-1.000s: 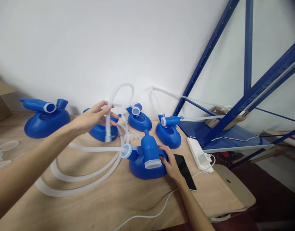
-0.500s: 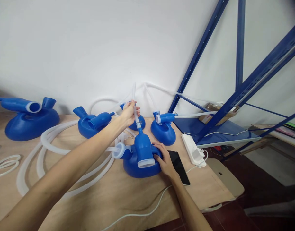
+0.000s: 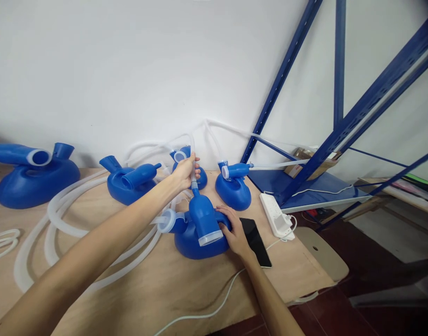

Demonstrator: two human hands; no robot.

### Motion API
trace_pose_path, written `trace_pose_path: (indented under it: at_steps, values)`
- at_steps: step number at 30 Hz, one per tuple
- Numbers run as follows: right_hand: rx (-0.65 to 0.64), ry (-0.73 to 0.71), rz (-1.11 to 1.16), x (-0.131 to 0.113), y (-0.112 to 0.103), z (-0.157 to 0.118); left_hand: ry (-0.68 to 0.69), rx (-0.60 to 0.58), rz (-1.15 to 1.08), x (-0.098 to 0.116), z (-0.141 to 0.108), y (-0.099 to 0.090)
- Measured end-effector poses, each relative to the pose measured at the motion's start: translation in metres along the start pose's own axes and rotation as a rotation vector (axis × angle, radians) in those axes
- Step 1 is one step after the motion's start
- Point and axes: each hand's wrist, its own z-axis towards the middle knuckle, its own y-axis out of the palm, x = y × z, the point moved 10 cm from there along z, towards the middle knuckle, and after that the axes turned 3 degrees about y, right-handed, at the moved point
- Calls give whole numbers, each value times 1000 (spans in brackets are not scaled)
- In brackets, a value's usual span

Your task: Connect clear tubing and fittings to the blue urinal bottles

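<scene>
My left hand point(image 3: 186, 172) is closed around a translucent hose point(image 3: 193, 182), just above where it meets the narrow neck of a blue funnel-shaped cup point(image 3: 202, 212). The cup lies tilted across the top of a blue plastic urinal bottle point(image 3: 189, 245), its white-rimmed mouth towards me. On the bottle's right side, my right hand point(image 3: 234, 227) grips the body, with fingers over the top and thumb in front. A white ring cap point(image 3: 167, 220) sits on the bottle's left spout, and a second hose runs from it behind my left forearm.
Similar blue bottles point(image 3: 233, 192) with cups stand along the wall. Hose coils point(image 3: 55, 219) and white rings point(image 3: 4, 242) lie at left. A phone point(image 3: 255, 240), a power strip point(image 3: 275, 217) and a cable are at right, beside a blue metal shelf point(image 3: 315, 198).
My left hand has come down slightly with the hose, whose upper part now bends over to the left. The cup has turned a little. My view has shifted slightly right.
</scene>
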Motion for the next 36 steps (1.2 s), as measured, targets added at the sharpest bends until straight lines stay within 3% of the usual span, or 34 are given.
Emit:
trace_pose_path:
  at_steps: [2,5,7,10,15,22,29,36]
  values:
    - [76,-52,-1,-12,-10,-3,0,21,-11,0,-3,-4]
    - [191,-234,63,-51,-25,-12,9,47,-31,0,-7,-8]
    - [131,-328,8,-80,-16,-13,11,55,-44,1,-9,-9]
    - [16,-290,-142,-98,9,-4,4,65,-61,0,-11,-9]
    - [32,-271,-192,-99,26,9,-34,98,-47,-6,-12,-16]
    - [-146,-203,-286,-90,38,20,-91,82,73,-12,-15,-22]
    - [-87,-251,-264,-97,38,21,-44,64,139,-4,-24,-17]
    - [-71,-255,-270,-101,36,17,4,126,97,-7,-29,-23]
